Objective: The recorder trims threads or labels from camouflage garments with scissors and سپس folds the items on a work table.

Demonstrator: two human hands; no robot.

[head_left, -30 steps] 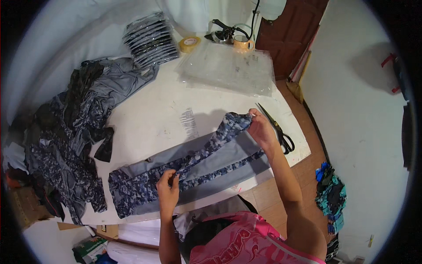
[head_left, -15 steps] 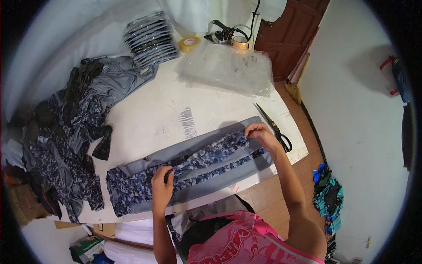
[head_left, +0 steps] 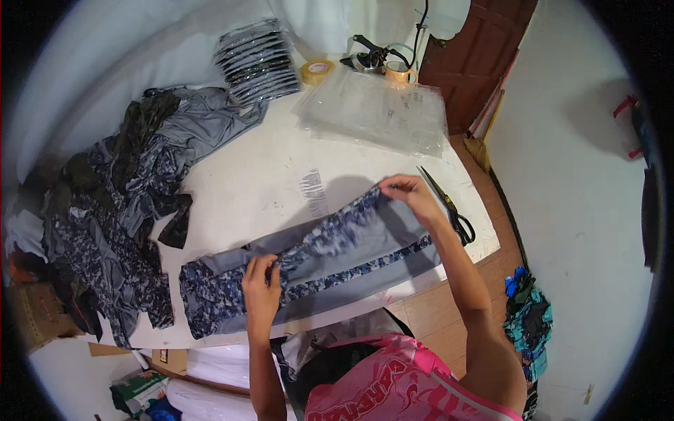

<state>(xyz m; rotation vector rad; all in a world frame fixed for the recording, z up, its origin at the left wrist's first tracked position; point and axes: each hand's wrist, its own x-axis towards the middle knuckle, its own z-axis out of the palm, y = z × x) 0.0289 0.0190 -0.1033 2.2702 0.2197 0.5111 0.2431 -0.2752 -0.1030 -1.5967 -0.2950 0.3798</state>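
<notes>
A long folded garment of grey cloth with blue digital camouflage lies across the near part of the table. My right hand pinches the far right end of its camouflage strip between thumb and fingers, lifted a little off the grey cloth. My left hand is closed on the camouflage cloth near the garment's middle; its fingertips are partly hidden. Between the hands the strip is stretched slantwise and slightly blurred. Just right of my right hand lie black-handled scissors, not touched.
On the white table, a heap of grey and camouflage garments covers the left side. At the back are a stack of bagged garments, a tape roll, clear plastic bags, an orange mug and an iron.
My right hand has moved up and away from me, lifting the end of the camouflage strip. My left hand stays near the same spot on the cloth. The view has shifted slightly.
</notes>
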